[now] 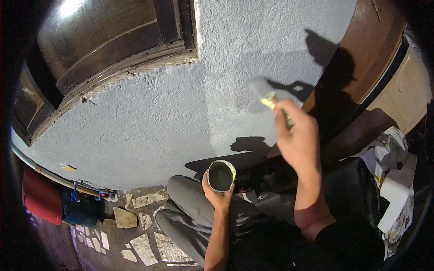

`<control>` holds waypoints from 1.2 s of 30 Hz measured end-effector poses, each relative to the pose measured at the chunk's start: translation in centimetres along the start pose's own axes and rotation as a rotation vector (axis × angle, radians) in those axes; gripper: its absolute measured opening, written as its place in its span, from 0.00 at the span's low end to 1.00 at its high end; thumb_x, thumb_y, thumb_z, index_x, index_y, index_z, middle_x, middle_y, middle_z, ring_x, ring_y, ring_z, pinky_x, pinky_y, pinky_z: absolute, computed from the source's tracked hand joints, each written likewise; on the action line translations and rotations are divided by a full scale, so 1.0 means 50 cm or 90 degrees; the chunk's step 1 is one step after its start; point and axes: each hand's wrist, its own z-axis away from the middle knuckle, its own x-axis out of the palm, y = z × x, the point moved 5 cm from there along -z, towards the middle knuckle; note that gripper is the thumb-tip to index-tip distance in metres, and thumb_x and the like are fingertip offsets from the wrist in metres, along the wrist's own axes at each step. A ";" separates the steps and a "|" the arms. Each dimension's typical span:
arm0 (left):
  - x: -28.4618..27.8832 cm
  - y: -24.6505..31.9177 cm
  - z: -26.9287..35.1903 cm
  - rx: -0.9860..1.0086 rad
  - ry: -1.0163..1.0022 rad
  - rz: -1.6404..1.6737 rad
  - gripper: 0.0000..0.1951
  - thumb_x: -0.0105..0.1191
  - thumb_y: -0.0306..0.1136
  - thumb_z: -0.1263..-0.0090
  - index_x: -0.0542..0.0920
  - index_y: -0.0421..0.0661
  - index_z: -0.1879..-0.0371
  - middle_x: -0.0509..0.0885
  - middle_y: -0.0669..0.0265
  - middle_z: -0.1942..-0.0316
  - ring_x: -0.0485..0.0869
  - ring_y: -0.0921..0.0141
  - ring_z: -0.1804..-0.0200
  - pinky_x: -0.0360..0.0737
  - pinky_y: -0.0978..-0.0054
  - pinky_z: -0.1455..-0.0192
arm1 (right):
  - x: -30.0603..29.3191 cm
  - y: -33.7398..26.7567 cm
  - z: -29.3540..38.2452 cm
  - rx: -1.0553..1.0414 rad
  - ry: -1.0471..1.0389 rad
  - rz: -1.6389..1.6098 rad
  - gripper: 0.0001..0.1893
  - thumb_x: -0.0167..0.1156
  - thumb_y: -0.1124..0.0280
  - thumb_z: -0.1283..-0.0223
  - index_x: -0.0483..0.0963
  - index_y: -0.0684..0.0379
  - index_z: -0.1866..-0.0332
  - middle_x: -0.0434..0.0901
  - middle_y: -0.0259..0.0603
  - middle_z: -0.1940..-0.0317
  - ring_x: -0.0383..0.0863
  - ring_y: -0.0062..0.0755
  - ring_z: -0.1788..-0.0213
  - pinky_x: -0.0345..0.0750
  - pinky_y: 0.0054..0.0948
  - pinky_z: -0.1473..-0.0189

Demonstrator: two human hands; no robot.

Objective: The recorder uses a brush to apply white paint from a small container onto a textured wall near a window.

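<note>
My right hand (296,133) grips the yellow handle of a paintbrush (269,101). The brush's grey bristle end is blurred and lies over the textured grey wall (162,111); whether it touches the wall I cannot tell. Below it, my left hand (217,196) is wrapped around a round paint cup (233,169) with dark contents and a light, paint-marked rim. The cup is held above my bent knees. A patch of slightly different grey shows on the wall around the brush, and shadows of my head and hands fall across its right side.
A dark wooden window or shutter frame (129,67) is set in the wall at upper left. A brown wooden panel (368,50) borders it on the right. Red (42,196) and dark blue (79,208) containers stand lower left, by broken-tile flooring (142,249). White foam (396,189) lies at right.
</note>
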 end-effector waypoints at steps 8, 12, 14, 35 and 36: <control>0.008 -0.008 0.002 -0.004 0.004 0.040 0.47 0.74 0.29 0.66 0.66 0.38 0.40 0.73 0.51 0.43 0.73 0.54 0.41 0.68 0.61 0.37 | 0.019 0.007 -0.010 -0.027 0.045 0.083 0.05 0.52 0.71 0.36 0.71 0.56 0.58 0.76 0.54 0.80 0.78 0.58 0.74 0.72 0.48 0.74; -0.001 0.004 -0.007 0.006 0.013 0.024 0.46 0.73 0.30 0.64 0.66 0.38 0.40 0.73 0.51 0.44 0.73 0.53 0.41 0.68 0.60 0.37 | 0.099 0.035 0.028 -0.060 -0.025 0.076 0.09 0.53 0.74 0.39 0.68 0.59 0.54 0.77 0.53 0.80 0.79 0.57 0.73 0.72 0.48 0.74; -0.005 0.013 0.002 -0.001 0.000 0.018 0.45 0.73 0.31 0.64 0.66 0.38 0.40 0.73 0.51 0.44 0.72 0.53 0.41 0.68 0.60 0.37 | 0.107 0.037 0.038 -0.036 -0.063 0.103 0.06 0.52 0.73 0.38 0.69 0.58 0.58 0.76 0.53 0.80 0.79 0.58 0.73 0.72 0.48 0.74; -0.013 0.009 0.001 0.022 0.004 -0.019 0.47 0.74 0.31 0.65 0.65 0.38 0.40 0.73 0.50 0.43 0.72 0.52 0.41 0.67 0.59 0.37 | 0.036 0.034 0.022 -0.128 0.160 -0.133 0.12 0.55 0.75 0.38 0.76 0.60 0.49 0.82 0.54 0.61 0.84 0.47 0.58 0.78 0.31 0.61; -0.011 0.000 0.000 0.007 0.009 -0.016 0.47 0.74 0.32 0.65 0.65 0.38 0.39 0.73 0.50 0.43 0.72 0.52 0.41 0.67 0.59 0.37 | 0.057 0.041 0.029 -0.164 0.178 -0.088 0.12 0.55 0.74 0.37 0.75 0.60 0.49 0.82 0.55 0.63 0.85 0.48 0.61 0.79 0.32 0.64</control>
